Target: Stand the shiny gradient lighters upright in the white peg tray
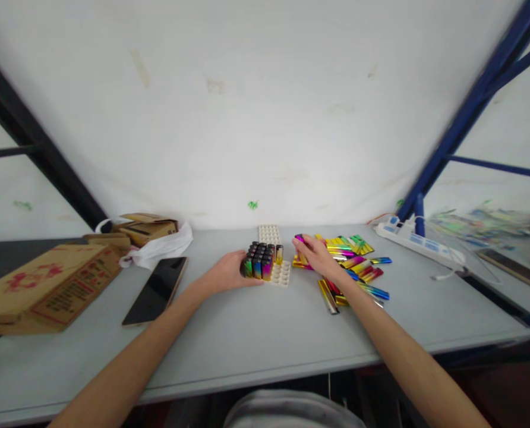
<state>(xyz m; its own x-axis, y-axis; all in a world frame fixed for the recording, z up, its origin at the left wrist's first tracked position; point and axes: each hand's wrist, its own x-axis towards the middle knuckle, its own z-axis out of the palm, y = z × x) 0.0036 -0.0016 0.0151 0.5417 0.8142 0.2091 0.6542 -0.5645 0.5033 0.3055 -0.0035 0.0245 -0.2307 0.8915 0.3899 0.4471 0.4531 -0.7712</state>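
Several lighters [259, 260] with black tops and shiny rainbow bodies stand upright, packed in rows in the left part of a white tray with round holes [281, 274]. My left hand [229, 272] is wrapped round the left side of these lighters, its thumb along the front. One gold-coloured lighter [280, 254] stands a little apart at the right of the block. My right hand [317, 255] pinches a purple metallic lighter case [299, 238] at the near left of a loose pile of shiny coloured lighter cases [358, 267]. Parts of the pile are hidden by my right hand and forearm.
Another white holed tray [269, 233] lies behind the lighters. On the left are a black phone or tablet [157, 290], a white bag [162, 248] and cardboard boxes [51, 285]. A white power strip [419, 244] with cables lies at the right by a blue metal frame [461, 119].
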